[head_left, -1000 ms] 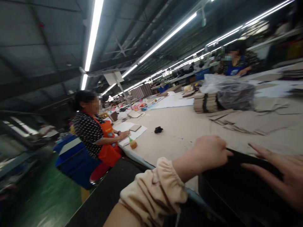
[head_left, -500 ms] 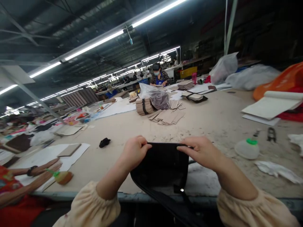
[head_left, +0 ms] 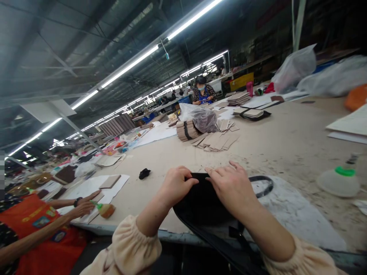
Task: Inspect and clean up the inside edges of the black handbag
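Observation:
A black bag (head_left: 200, 202) lies at the near edge of the long worktable (head_left: 275, 145), its strap looping out to the right (head_left: 265, 187) and hanging over the table edge. My left hand (head_left: 176, 185) pinches the bag's top edge on the left. My right hand (head_left: 232, 187) rests on top of the bag with its fingers spread toward the left hand. Both wrists wear cream sleeves.
A squat bottle with a green cap (head_left: 340, 181) stands right of the bag. A small black scrap (head_left: 144, 173) lies to the left. Stacks of brown card pieces (head_left: 212, 139) and a plastic bag (head_left: 200, 118) sit farther back. A co-worker in an orange apron (head_left: 37, 233) works at the left.
The view swung from the left aisle toward the table. My right hand moved from the bag's right top corner to lie flat over its middle, close to my left hand.

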A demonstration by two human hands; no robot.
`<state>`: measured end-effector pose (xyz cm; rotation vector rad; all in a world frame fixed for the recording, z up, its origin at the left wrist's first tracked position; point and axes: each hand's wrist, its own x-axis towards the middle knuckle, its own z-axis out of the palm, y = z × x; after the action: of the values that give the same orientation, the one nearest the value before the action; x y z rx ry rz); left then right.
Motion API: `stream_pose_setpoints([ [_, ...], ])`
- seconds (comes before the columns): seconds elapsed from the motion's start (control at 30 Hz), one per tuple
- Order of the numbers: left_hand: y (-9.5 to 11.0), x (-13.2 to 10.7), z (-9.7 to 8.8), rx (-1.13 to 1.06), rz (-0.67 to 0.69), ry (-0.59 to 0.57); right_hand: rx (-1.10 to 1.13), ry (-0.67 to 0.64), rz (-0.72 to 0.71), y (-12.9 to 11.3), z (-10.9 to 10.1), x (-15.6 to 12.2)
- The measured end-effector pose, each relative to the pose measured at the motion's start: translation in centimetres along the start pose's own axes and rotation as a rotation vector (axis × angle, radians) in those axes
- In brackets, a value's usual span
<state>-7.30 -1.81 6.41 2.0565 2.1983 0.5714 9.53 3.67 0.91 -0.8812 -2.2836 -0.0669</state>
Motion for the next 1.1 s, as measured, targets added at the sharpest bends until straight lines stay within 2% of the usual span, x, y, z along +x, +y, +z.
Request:
stream_pose_setpoints([
  [0.1,-0.6,-0.5,-0.3,0.006,0.026,-0.009,0.012,0.026,0.019,0.6,0.3,0.0],
  [0.2,-0.7,-0.6,-0.4,-0.006,0.040,0.024,0.017,0.035,0.029,1.7,-0.4,-0.2],
  [0.43,1.9,1.2,0.8,0.015,0.086,0.062,-0.082,-0.032,0.083,3.7,-2.9,-1.2],
  [0.53,2.4,2.0,1.2,0.043,0.055,0.059,-0.086,-0.034,0.097,3.6,-3.0,-1.2],
  [0.67,2.1,2.5,1.4,0.072,0.025,0.055,-0.019,-0.011,0.071,2.9,-2.4,-0.8],
  [0.83,1.9,2.4,1.5,0.095,0.005,0.057,0.030,0.009,0.075,2.2,-1.6,-0.4],
  [1.1,2.2,2.1,1.4,0.078,-0.016,0.065,-0.018,0.051,0.078,1.3,-1.1,-0.1],
])
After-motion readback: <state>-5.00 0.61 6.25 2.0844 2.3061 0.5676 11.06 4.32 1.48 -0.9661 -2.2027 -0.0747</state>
